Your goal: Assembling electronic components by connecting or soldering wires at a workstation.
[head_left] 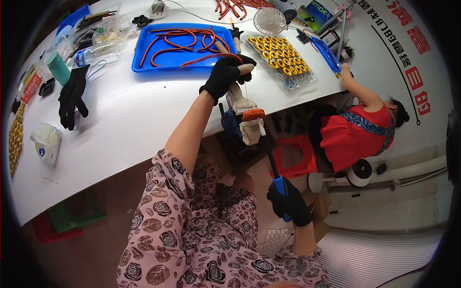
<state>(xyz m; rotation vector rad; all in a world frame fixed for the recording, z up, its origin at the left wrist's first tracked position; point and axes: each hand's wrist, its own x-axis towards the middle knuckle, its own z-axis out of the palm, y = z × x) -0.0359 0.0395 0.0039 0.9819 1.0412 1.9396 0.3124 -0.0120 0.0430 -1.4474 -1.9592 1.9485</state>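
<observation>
My left hand (225,74), black-gloved with pale covers on its fingertips, is pinched closed above the table's front edge. A reddish-brown wire (204,60) runs into its fingers, and a thin strand drops from them to an orange wound coil (253,114). Pale padded jaws of a bench vise (231,120) hold the coil at the table edge. My right hand (290,204), also black-gloved, is closed around the blue handle of a long tool (277,182) with a dark shaft. The tool's whitish hooked tip reaches the coil; whether it passes through cannot be told.
Behind the left hand lies a blue tray (139,62) of reddish-brown wires. Yellow ring cores fill a clear plastic tray (281,55) to its right. A spare black glove (72,98), teal cup (58,68) and bottle stand left. A co-worker in red (353,139) sits right, near a red stool (293,153).
</observation>
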